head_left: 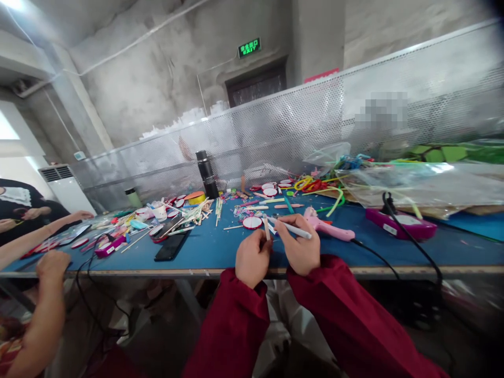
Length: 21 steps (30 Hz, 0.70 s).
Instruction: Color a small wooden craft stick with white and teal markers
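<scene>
Head view shows the left hand (252, 255) pinched around a pale stick (266, 229), raised near the front edge of the blue table (220, 252), probably to steady it and leave its upper end free. The right hand (302, 249) grips a white pen (298, 231) as for writing, pointed toward the stick; whether they touch is unclear. Just beside it lies a pink glue gun (334, 230), apparently set within easy reach, its cord (378, 254) trailing off the edge.
</scene>
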### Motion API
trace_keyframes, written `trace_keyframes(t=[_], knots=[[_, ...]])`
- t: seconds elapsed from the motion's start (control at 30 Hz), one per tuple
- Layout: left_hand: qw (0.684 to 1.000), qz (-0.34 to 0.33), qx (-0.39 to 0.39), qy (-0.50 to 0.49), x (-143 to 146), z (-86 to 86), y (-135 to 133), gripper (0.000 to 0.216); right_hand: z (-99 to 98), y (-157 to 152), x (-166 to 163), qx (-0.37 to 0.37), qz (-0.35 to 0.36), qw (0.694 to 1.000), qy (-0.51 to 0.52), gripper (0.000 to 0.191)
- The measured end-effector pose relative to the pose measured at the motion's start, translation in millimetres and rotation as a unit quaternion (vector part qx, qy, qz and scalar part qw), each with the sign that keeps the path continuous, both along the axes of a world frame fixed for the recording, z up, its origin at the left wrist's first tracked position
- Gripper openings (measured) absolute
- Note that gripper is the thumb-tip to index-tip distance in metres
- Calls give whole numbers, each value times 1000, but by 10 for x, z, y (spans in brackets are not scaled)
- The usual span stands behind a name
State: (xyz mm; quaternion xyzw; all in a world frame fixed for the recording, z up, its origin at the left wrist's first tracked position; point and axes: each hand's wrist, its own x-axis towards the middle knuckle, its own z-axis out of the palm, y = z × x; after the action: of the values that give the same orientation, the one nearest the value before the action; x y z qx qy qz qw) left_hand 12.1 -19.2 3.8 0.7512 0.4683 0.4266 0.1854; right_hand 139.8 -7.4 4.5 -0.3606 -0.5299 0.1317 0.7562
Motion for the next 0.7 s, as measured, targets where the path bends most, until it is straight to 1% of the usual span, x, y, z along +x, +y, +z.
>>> trace_keyframes(t=[0.17, 0.3, 0.53, 0.6, 0.7], knots=[[1000, 3, -10, -7, 1, 14, -36, 8, 14, -61, 11, -9, 0, 1000, -5, 16], [1000, -10, -11, -14, -5, 27, -58, 9, 22, -90, 25, -26, 5, 1000, -4, 17], [999, 0, -33, -18, 4, 30, -110, 7, -21, -114, 60, -61, 9, 998, -10, 19], [999, 8, -40, -17, 12, 35, -127, 7, -7, -138, 69, -72, 9, 997, -17, 20], [998, 16, -54, -20, 27, 47, -161, 9, 51, -184, 80, -88, -10, 995, -33, 21]])
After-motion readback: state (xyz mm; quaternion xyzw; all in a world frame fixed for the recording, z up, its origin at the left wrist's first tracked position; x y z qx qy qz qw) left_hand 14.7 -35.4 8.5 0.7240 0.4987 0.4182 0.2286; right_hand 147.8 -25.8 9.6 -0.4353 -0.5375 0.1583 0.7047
